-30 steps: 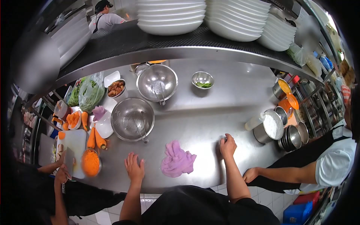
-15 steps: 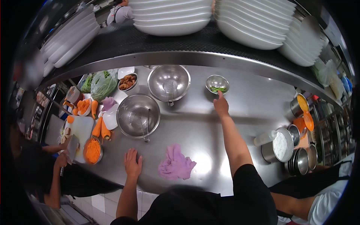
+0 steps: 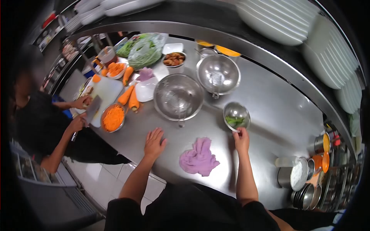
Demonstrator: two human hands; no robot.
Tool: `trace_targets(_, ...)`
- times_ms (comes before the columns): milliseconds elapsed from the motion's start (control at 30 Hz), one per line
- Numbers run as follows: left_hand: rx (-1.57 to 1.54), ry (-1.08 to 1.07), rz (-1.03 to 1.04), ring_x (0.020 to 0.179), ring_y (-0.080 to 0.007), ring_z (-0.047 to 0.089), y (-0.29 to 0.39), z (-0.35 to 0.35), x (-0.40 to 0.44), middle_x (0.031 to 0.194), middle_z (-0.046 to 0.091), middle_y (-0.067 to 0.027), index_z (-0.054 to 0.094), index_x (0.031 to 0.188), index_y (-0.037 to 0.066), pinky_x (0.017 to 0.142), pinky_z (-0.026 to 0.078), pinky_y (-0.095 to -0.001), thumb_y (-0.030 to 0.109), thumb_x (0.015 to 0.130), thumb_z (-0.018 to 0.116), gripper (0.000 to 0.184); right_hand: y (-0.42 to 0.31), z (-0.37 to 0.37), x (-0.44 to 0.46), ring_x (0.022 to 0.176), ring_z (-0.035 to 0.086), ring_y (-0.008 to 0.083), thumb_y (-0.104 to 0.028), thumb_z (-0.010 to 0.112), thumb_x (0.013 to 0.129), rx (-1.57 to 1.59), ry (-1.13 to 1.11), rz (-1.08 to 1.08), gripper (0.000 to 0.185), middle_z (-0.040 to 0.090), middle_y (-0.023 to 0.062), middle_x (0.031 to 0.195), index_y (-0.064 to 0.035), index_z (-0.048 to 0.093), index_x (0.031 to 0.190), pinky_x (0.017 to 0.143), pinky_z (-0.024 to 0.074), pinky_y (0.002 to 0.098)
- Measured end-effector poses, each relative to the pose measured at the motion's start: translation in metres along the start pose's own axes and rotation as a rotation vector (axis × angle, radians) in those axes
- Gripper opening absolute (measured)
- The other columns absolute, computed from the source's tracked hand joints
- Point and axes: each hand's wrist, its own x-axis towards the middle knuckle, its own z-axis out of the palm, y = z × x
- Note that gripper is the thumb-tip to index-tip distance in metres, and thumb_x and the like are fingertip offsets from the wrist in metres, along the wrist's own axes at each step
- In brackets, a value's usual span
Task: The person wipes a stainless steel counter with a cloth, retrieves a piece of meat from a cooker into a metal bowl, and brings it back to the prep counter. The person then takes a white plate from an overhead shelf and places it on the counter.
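My right hand (image 3: 242,141) grips the near rim of a small metal bowl (image 3: 242,109), fingers pinched on its edge. Chopped green vegetable pieces (image 3: 234,121) lie in the bowl, which looks tilted. Flat on the steel counter (image 3: 169,148) rests my left hand (image 3: 155,143), its fingers stretched out and holding nothing. Between my two arms lies a crumpled purple cloth (image 3: 199,158). Beyond my left hand stands a perforated metal colander (image 3: 179,97), and a second metal bowl with a handle (image 3: 218,75) sits behind it to the right.
At the left a co-worker holds a cleaver (image 3: 93,109) over a white cutting board (image 3: 110,89). Nearby are a bowl of shredded carrot (image 3: 113,118), whole carrots (image 3: 126,95) and bagged greens (image 3: 145,52). Pots with white powder (image 3: 296,176) stand right. A shelf of white dishes (image 3: 279,19) overhangs the back.
My right hand has gone from reaching over the small bowl to gripping its rim, and the bowl has come nearer to me. The view has turned toward the left. My left hand stays on the counter.
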Motion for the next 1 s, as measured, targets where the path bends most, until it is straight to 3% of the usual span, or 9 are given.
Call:
trace_targets(167, 0.004, 0.085, 0.053, 0.138, -0.0290, 0.046, -0.009, 0.005, -0.004, 0.141, 0.058, -0.0117, 0.063, 0.126, 0.006, 0.119, 0.029, -0.0485, 0.031, 0.092, 0.065, 0.041, -0.024, 0.017, -0.054, 0.085, 0.066, 0.0239, -0.010, 0.068, 0.089, -0.085, -0.214, -0.113, 0.029, 0.068, 0.0137, 0.102, -0.0066, 0.065, 0.117, 0.079, 0.0525, 0.0343)
trace_targets(300, -0.103, 0.146, 0.010, 0.130, -0.0286, 0.054, -0.012, -0.002, -0.009, 0.131, 0.063, -0.0098, 0.066, 0.120, 0.008, 0.111, 0.037, -0.0479, 0.026, 0.094, 0.064, 0.032, -0.043, 0.017, -0.065, 0.082, 0.064, 0.0201, -0.006, 0.061, 0.090, 0.052, -0.049, -0.043, 0.055, 0.069, 0.0135, 0.107, -0.0107, 0.052, 0.144, 0.077, 0.0538, 0.0343)
trace_targets(367, -0.228, 0.187, -0.039, 0.122, -0.0297, 0.060, -0.012, -0.021, 0.007, 0.123, 0.068, -0.0101, 0.067, 0.117, 0.008, 0.106, 0.042, -0.0473, 0.024, 0.095, 0.063, 0.027, -0.027, 0.014, -0.071, 0.080, 0.064, 0.0171, -0.006, 0.059, 0.093, 0.157, 0.020, 0.017, 0.051, 0.068, 0.0113, 0.104, -0.0093, 0.052, 0.143, 0.074, 0.0540, 0.0326)
trace_targets(433, -0.465, 0.376, -0.207, 0.101, -0.0296, 0.068, 0.005, -0.060, 0.022, 0.104, 0.072, -0.0109, 0.069, 0.109, 0.007, 0.088, 0.051, -0.0427, 0.022, 0.099, 0.061, 0.020, -0.014, 0.014, -0.081, 0.073, 0.061, 0.0115, -0.007, 0.058, 0.097, 0.232, 0.035, 0.039, 0.047, 0.067, 0.0068, 0.096, -0.0093, 0.050, 0.143, 0.065, 0.0526, 0.0267)
trace_targets(567, -0.637, 0.713, -0.050, 0.081, -0.0094, 0.062, 0.026, -0.210, 0.096, 0.090, 0.069, -0.0063, 0.066, 0.100, 0.001, 0.074, 0.050, -0.0280, 0.023, 0.104, 0.056, 0.025, -0.008, 0.014, -0.110, 0.071, 0.059, 0.0110, -0.007, 0.058, 0.097, 0.267, -0.028, 0.090, 0.043, 0.066, 0.0057, 0.092, -0.0084, 0.052, 0.139, 0.063, 0.0503, 0.0252)
trace_targets(700, -0.550, 0.939, -0.025, 0.076, -0.0137, 0.062, 0.007, -0.341, 0.176, 0.085, 0.068, -0.0061, 0.065, 0.098, 0.004, 0.071, 0.051, -0.0298, 0.028, 0.101, 0.062, 0.025, -0.014, 0.028, -0.136, 0.069, 0.059, 0.0109, -0.007, 0.057, 0.097, 0.319, -0.069, 0.183, 0.041, 0.065, 0.0059, 0.089, -0.0063, 0.053, 0.138, 0.065, 0.0508, 0.0273)
trace_targets(733, -0.561, 1.071, 0.129, 0.074, -0.0136, 0.061, -0.017, -0.361, 0.210, 0.084, 0.068, -0.0056, 0.066, 0.099, 0.005, 0.068, 0.050, -0.0298, 0.030, 0.100, 0.064, 0.025, -0.014, 0.032, -0.143, 0.069, 0.059, 0.0110, -0.007, 0.057, 0.097, 0.283, -0.054, 0.162, 0.040, 0.065, 0.0052, 0.087, -0.0058, 0.053, 0.137, 0.065, 0.0504, 0.0271)
trace_targets(867, -0.212, 1.090, -0.008, 0.092, -0.0259, 0.068, -0.104, -0.445, 0.308, 0.106, 0.070, -0.0137, 0.067, 0.114, 0.003, 0.082, 0.053, -0.0383, 0.033, 0.092, 0.070, 0.037, -0.005, 0.054, -0.163, 0.072, 0.059, 0.0113, -0.005, 0.057, 0.095, 0.261, 0.059, 0.195, 0.042, 0.064, 0.0050, 0.086, -0.0068, 0.054, 0.137, 0.067, 0.0500, 0.0265)
trace_targets(1000, 0.173, 0.973, -0.205, 0.119, -0.0368, 0.060, -0.185, -0.495, 0.380, 0.125, 0.065, -0.0192, 0.063, 0.126, 0.005, 0.100, 0.049, -0.0480, 0.036, 0.091, 0.068, 0.047, -0.016, 0.059, -0.196, 0.076, 0.055, 0.0134, -0.005, 0.053, 0.095, 0.101, 0.289, 0.216, 0.042, 0.062, 0.0061, 0.090, -0.0052, 0.053, 0.137, 0.072, 0.0477, 0.0291)
